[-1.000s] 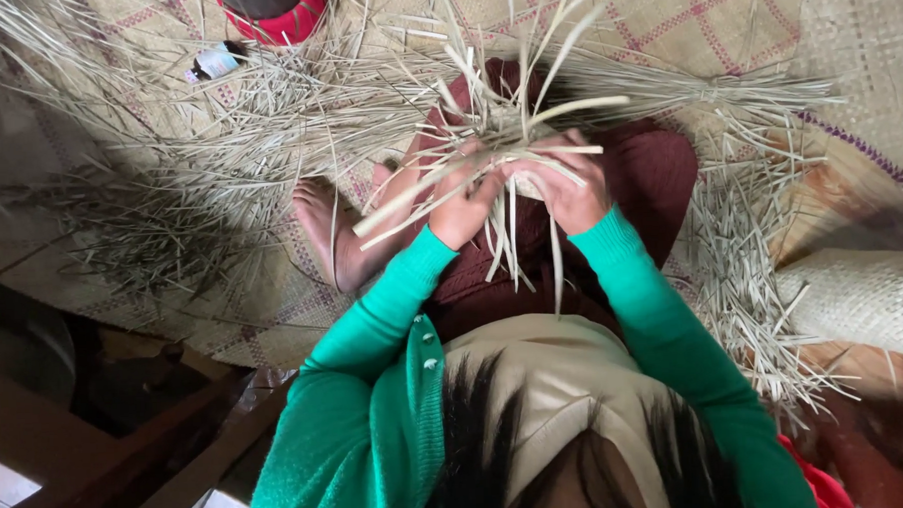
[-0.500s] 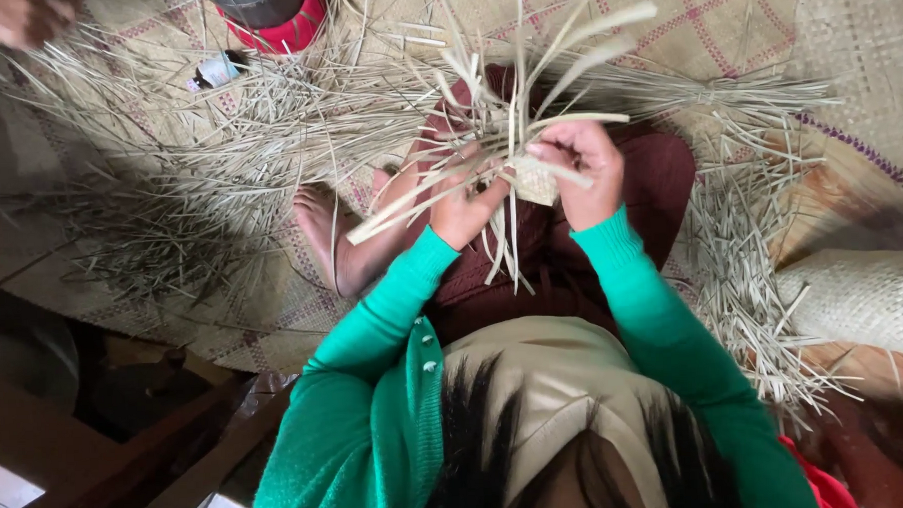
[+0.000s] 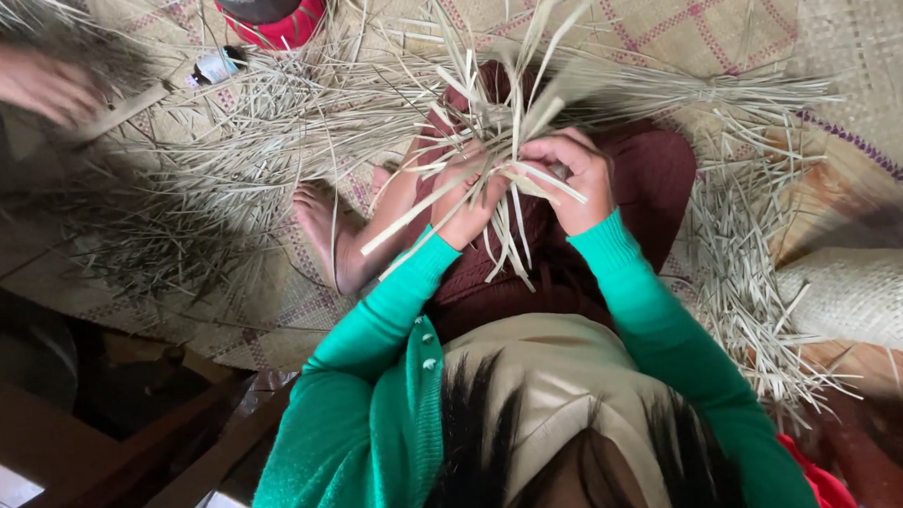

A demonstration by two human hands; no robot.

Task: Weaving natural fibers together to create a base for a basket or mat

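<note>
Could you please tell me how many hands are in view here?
3: the left hand and right hand grip the straw strips; another person's hand is blurred at top left.

Green buttoned cardigan (image 3: 377, 407), maroon skirt (image 3: 659, 187)

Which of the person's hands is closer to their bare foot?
The left. The left hand works the straw strips just right of the bare foot in the picture; the right hand is farther off.

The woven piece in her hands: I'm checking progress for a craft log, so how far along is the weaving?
Early. Done: only a small plaited core shows where the left hand and right hand pinch the straw strips. In hand: both hands fold strips over it, long loose ends fanning out. Left: heaps of unused strips lie on the checked mat. Another person's hand reaches in at top left.
</note>
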